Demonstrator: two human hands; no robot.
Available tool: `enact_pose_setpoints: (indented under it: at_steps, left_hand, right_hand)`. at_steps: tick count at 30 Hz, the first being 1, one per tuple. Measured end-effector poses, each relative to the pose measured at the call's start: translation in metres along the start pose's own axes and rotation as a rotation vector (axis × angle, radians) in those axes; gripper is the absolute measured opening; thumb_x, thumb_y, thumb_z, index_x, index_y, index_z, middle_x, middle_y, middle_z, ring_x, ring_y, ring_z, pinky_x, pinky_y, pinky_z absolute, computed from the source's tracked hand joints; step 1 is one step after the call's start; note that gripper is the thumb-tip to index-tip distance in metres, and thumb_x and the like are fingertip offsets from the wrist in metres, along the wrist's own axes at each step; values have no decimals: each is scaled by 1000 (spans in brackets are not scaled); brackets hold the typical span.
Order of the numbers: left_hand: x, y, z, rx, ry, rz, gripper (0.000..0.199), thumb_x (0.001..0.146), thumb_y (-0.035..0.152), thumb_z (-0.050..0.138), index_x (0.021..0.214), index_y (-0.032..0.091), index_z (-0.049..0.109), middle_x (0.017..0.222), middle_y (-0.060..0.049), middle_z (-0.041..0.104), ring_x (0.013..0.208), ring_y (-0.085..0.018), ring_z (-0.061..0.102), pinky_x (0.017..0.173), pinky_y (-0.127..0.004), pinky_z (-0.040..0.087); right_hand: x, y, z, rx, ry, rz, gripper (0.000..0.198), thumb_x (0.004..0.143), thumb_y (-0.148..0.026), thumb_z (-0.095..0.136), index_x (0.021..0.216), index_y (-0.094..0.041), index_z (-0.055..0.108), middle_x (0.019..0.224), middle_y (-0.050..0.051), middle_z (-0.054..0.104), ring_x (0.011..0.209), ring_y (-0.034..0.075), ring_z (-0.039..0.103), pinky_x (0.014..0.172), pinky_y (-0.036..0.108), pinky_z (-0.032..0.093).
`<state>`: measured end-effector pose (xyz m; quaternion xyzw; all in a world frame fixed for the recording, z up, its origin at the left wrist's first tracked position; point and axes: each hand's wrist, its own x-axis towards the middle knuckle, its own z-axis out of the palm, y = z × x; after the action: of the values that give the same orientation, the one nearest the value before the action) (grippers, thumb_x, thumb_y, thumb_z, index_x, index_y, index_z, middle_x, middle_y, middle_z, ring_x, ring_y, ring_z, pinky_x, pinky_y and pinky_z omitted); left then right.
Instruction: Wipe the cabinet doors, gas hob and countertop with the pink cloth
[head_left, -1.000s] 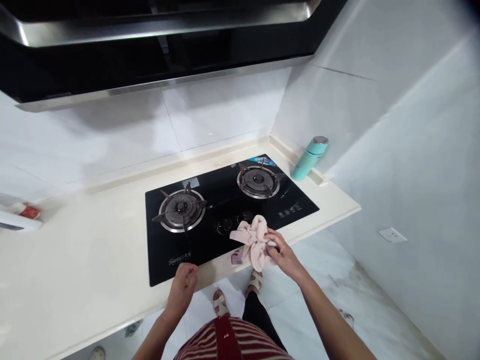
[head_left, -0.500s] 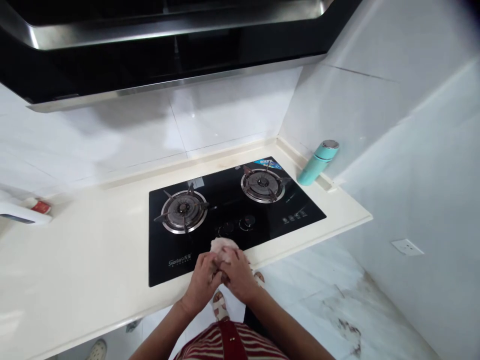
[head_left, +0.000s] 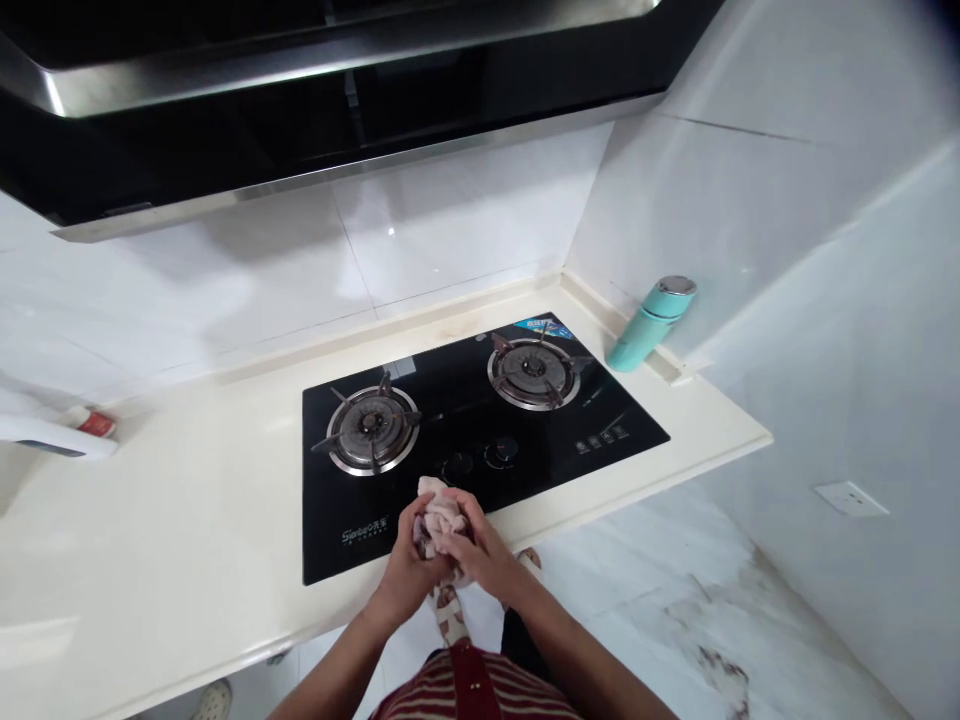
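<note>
A crumpled pale pink cloth [head_left: 441, 512] is bunched between my two hands, over the front edge of the black gas stove [head_left: 420, 440]. My left hand [head_left: 411, 560] wraps around the cloth from the left. From the right, my right hand [head_left: 480, 550] grips it, with the thumb pressed across the folds. Just beyond the cloth are the stove's control knobs [head_left: 501, 453]. The left burner [head_left: 371, 425] and right burner [head_left: 534, 370] have dark pan supports standing on them.
A turquoise thermos bottle [head_left: 651, 325] stands at the right on the cream countertop [head_left: 187, 500]. Overhead hangs a black range hood [head_left: 360, 120]. A white object [head_left: 60, 436] and a small red item [head_left: 97, 424] are at the far left. The wall socket [head_left: 851, 498] is at right.
My hands have shifted round the cloth, and more of it shows between them, bunched into a ball. The whole view has tilted slightly.
</note>
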<state>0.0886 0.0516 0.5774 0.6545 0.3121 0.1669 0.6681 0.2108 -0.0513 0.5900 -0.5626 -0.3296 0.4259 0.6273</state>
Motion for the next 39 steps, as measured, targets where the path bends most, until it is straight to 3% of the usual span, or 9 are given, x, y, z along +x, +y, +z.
enact_pose_setpoints:
  at_steps: [2, 5, 11, 16, 20, 24, 27, 33, 39]
  left_hand:
    - [9, 15, -7, -83, 45, -42, 65, 66, 18, 66, 129, 22, 49, 106, -3, 65, 90, -18, 66, 83, -33, 55]
    - [37, 39, -19, -24, 180, 30, 54, 67, 19, 62, 120, 22, 54, 93, 1, 65, 81, -15, 63, 77, -29, 54]
    - [124, 82, -14, 357, 115, 416, 55, 65, 8, 58, 117, 23, 60, 129, -5, 58, 120, -21, 56, 107, -37, 44]
    - [196, 83, 30, 657, -55, 429, 57, 66, 1, 55, 119, 22, 60, 129, -7, 55, 125, -21, 52, 113, -39, 40]
    - [228, 59, 68, 811, -121, 300, 58, 69, 18, 73, 124, 23, 59, 123, -8, 55, 114, -25, 56, 104, -44, 47]
    - [237, 42, 94, 972, -130, 220, 76, 62, 46, 84, 130, 30, 55, 140, -10, 41, 123, -36, 46, 102, -56, 43]
    - [239, 41, 95, 1051, -181, 218, 77, 60, 42, 85, 130, 31, 54, 144, -9, 36, 123, -35, 43, 101, -53, 44]
    - [230, 44, 48, 1141, -266, 281, 64, 68, 16, 75, 129, 28, 59, 145, -8, 39, 126, -31, 45, 107, -49, 43]
    - [186, 36, 7, 1197, -263, 337, 60, 70, 5, 70, 125, 26, 60, 153, -8, 39, 138, -30, 38, 114, -52, 37]
  right_hand:
    - [2, -4, -10, -53, 38, -54, 54, 92, -41, 55, 142, -28, 39, 143, 6, 48, 131, 21, 47, 112, 42, 38]
    - [4, 6, -44, -258, 334, -100, 46, 94, -46, 53, 135, -27, 48, 140, 7, 51, 129, 23, 48, 108, 44, 39]
    - [11, 51, -134, -760, 844, -211, 26, 93, -39, 49, 106, -21, 63, 111, 9, 62, 105, 25, 55, 94, 43, 41]
    - [21, 70, -156, -1153, 850, -133, 21, 92, -28, 48, 101, -21, 66, 113, 9, 62, 108, 27, 49, 90, 43, 35]
    - [24, 73, -152, -1278, 816, -109, 19, 91, -26, 52, 102, -21, 67, 115, 9, 61, 109, 27, 47, 89, 42, 31]
    - [22, 75, -154, -1268, 821, -128, 18, 91, -26, 52, 101, -21, 67, 114, 9, 61, 108, 26, 47, 89, 41, 31]
    - [20, 76, -157, -1228, 826, -133, 18, 91, -25, 51, 99, -21, 67, 115, 8, 62, 109, 25, 47, 90, 40, 31]
    - [19, 78, -158, -1177, 837, -132, 18, 91, -25, 50, 96, -21, 67, 114, 7, 63, 111, 25, 47, 90, 40, 31]
    - [18, 79, -158, -1161, 855, -145, 18, 91, -27, 50, 95, -22, 67, 114, 6, 63, 110, 25, 48, 90, 39, 30]
